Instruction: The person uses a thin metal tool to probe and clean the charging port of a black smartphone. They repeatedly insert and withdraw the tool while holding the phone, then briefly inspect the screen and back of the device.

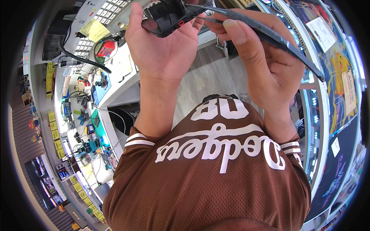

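Observation:
At the top of the head view my left hand (163,56) is raised palm up, its fingers closed around a small black electronic device (163,19). The device has a glossy dark face and a red-outlined square on its side. Its upper part is cut off by the picture's edge. From the right, my right hand (269,63) pinches dark metal tweezers (266,32) with textured grips between thumb and fingers. The tweezers' thin points reach the device's right upper edge; whether they touch it I cannot tell.
A cluttered white workbench (125,82) runs along the left, with cables, small tools, a blue mat (101,90) and yellow notes (94,30). On the right stands a lit glass display case (313,115). Grey wood-look floor (208,71) shows between them.

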`<action>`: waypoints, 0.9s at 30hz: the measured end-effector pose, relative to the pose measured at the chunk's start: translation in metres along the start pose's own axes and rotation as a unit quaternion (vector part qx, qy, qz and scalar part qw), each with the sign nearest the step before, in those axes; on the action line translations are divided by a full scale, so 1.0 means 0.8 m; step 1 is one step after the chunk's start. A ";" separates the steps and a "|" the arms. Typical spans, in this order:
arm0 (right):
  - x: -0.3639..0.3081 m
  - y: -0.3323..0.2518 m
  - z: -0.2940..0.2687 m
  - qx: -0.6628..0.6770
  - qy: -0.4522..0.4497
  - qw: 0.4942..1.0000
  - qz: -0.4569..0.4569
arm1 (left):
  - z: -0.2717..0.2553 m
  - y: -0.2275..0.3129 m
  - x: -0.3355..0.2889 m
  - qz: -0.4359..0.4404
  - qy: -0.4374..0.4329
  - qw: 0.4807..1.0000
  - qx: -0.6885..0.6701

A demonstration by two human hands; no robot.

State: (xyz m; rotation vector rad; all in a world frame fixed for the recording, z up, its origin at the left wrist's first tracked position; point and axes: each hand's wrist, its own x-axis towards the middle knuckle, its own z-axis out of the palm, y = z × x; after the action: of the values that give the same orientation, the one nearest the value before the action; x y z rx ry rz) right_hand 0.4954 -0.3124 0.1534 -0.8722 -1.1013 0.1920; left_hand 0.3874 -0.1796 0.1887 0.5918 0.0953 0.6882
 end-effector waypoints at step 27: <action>0.009 -0.034 0.038 -0.124 0.017 0.991 0.051 | -0.006 0.021 -0.011 0.075 0.015 0.993 0.087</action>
State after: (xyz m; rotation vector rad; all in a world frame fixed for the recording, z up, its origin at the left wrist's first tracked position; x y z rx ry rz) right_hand 0.4663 -0.3110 0.1829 -1.1502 -1.0630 0.1250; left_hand 0.3698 -0.1726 0.1927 0.7625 0.1407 0.8394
